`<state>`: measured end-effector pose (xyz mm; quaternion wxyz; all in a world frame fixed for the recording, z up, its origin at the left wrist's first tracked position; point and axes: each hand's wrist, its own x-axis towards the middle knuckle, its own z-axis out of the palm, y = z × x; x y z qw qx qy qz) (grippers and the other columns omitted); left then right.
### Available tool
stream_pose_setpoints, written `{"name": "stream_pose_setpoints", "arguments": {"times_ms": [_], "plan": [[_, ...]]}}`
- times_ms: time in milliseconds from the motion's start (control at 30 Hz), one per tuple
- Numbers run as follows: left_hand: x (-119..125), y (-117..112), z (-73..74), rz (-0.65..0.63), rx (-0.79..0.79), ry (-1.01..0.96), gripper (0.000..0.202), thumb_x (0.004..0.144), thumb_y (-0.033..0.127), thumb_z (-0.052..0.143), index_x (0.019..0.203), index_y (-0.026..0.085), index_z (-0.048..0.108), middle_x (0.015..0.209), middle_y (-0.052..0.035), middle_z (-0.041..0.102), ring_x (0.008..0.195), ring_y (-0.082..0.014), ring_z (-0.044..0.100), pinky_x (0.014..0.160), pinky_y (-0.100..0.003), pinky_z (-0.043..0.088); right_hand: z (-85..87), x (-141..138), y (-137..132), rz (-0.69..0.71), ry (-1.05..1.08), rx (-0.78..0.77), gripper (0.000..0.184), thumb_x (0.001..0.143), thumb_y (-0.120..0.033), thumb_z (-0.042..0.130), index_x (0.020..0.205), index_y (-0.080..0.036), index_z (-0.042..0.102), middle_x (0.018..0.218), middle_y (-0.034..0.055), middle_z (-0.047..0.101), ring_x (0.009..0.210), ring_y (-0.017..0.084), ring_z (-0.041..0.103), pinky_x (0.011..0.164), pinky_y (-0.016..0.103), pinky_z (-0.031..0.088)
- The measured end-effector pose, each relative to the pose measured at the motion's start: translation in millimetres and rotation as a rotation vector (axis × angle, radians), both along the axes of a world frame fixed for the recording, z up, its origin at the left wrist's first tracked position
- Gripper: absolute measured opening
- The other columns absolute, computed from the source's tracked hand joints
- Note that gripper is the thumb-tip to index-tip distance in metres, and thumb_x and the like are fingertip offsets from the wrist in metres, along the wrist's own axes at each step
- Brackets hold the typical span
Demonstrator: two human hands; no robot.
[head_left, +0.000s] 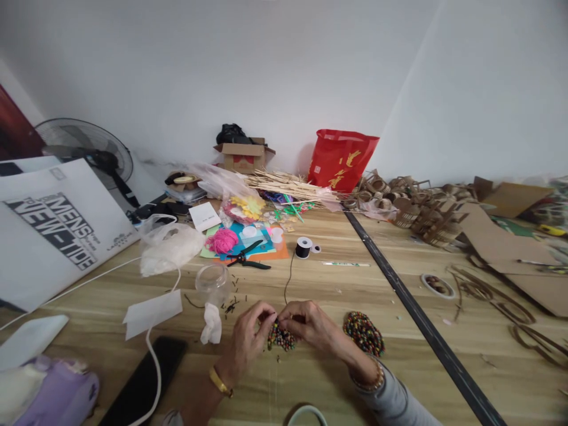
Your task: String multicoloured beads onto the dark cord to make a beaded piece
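Both my hands meet at the near middle of the wooden table (337, 284). My left hand (247, 338) and my right hand (310, 325) pinch a small piece of multicoloured beadwork (281, 338) between their fingertips. A thin black cord (288, 277) runs from the beadwork up to a black spool (303, 247). A finished round beaded mat (364, 333) lies just right of my right wrist.
Black pliers (247, 258), pink yarn (221, 240), a clear jar (213, 283), a crumpled tissue (212, 324) and a dark phone (144, 381) with a white cable lie left of my hands. Cardboard pieces (501, 242), a red bag (341, 158) and a fan (86, 145) stand farther back.
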<state>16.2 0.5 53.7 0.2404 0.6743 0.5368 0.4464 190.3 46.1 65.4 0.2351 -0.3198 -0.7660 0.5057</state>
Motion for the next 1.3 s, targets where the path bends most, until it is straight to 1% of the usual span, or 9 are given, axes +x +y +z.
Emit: {"name": "stream_pose_setpoints", "arguments": {"times_ms": [167, 267, 400, 467, 700, 833, 967, 1100, 1300], "plan": [[0, 1, 3.7, -0.020, -0.007, -0.050, 0.020, 0.083, 0.030, 0.051, 0.067, 0.020, 0.058, 0.064, -0.0022, 0.063, 0.062, -0.0182, 0.060, 0.061, -0.026, 0.046, 0.1, -1, 1, -0.006, -0.008, -0.015, 0.015, 0.081, -0.012, 0.053, 0.079, -0.014, 0.067, 0.058, -0.0032, 0.055, 0.050, 0.008, 0.050, 0.049, 0.017, 0.037], [0, 0, 5.4, -0.066, -0.072, -0.107, 0.021, 0.084, 0.031, 0.051, 0.070, 0.019, 0.059, 0.065, -0.0009, 0.061, 0.062, -0.0170, 0.058, 0.060, -0.025, 0.045, -3.2, -2, 1, -0.012, 0.026, -0.094, 0.011, 0.080, -0.014, 0.055, 0.084, -0.014, 0.066, 0.060, -0.0033, 0.057, 0.051, 0.009, 0.053, 0.049, 0.017, 0.040], [-1, -1, 4.4, -0.089, -0.118, -0.169, 0.021, 0.085, 0.033, 0.052, 0.071, 0.018, 0.058, 0.065, 0.0004, 0.058, 0.063, -0.0162, 0.055, 0.060, -0.024, 0.043, -5.8, -4, 1, -0.004, 0.118, -0.212, 0.007, 0.079, -0.019, 0.059, 0.083, -0.014, 0.061, 0.065, -0.0018, 0.061, 0.053, 0.010, 0.059, 0.048, 0.018, 0.042], [-1, -1, 2.7, -0.093, -0.128, -0.190, 0.021, 0.084, 0.033, 0.053, 0.070, 0.018, 0.058, 0.065, 0.0009, 0.057, 0.064, -0.0159, 0.054, 0.061, -0.024, 0.042, -4.9, -3, 1, 0.007, 0.125, -0.230, 0.007, 0.080, -0.020, 0.059, 0.083, -0.013, 0.061, 0.064, -0.0015, 0.062, 0.052, 0.010, 0.058, 0.048, 0.018, 0.041], [-3, 0, -1.3, -0.124, -0.156, -0.234, 0.021, 0.085, 0.033, 0.055, 0.072, 0.017, 0.059, 0.066, 0.0010, 0.056, 0.065, -0.0157, 0.052, 0.062, -0.024, 0.041, 0.0, -2, 1, -0.030, 0.065, -0.067, 0.006, 0.079, -0.016, 0.059, 0.079, -0.013, 0.064, 0.064, -0.0020, 0.059, 0.055, 0.009, 0.051, 0.052, 0.018, 0.039], [-4, 0, -2.3, -0.143, -0.192, -0.286, 0.020, 0.085, 0.034, 0.055, 0.073, 0.017, 0.059, 0.068, 0.0005, 0.057, 0.067, -0.0158, 0.053, 0.062, -0.024, 0.042, 1.0, -2, 1, -0.020, 0.056, -0.049, 0.008, 0.079, -0.016, 0.058, 0.079, -0.013, 0.065, 0.064, -0.0018, 0.058, 0.055, 0.009, 0.049, 0.051, 0.018, 0.038], [-5, 0, -3.2, -0.139, -0.191, -0.317, 0.020, 0.085, 0.033, 0.056, 0.073, 0.017, 0.059, 0.068, 0.0003, 0.058, 0.066, -0.0156, 0.053, 0.062, -0.024, 0.042, 6.9, -1, -1, -0.043, -0.005, 0.005, 0.010, 0.080, -0.017, 0.057, 0.079, -0.014, 0.066, 0.064, -0.0018, 0.059, 0.055, 0.009, 0.049, 0.050, 0.018, 0.038], [-5, 1, -2.0, -0.146, -0.188, -0.320, 0.019, 0.085, 0.032, 0.056, 0.073, 0.017, 0.059, 0.069, 0.0004, 0.057, 0.069, -0.0160, 0.053, 0.065, -0.024, 0.042, 11.6, 0, -2, -0.081, -0.011, 0.075, 0.011, 0.080, -0.017, 0.057, 0.078, -0.014, 0.067, 0.065, -0.0010, 0.060, 0.059, 0.010, 0.050, 0.054, 0.019, 0.039], [-5, 1, -1.7, -0.148, -0.192, -0.316, 0.019, 0.085, 0.033, 0.056, 0.074, 0.017, 0.060, 0.072, -0.0007, 0.059, 0.071, -0.0170, 0.054, 0.066, -0.025, 0.042, 11.8, 0, -3, -0.065, -0.007, 0.093, 0.010, 0.080, -0.016, 0.057, 0.077, -0.013, 0.066, 0.064, -0.0014, 0.058, 0.059, 0.010, 0.047, 0.054, 0.019, 0.035]]}}
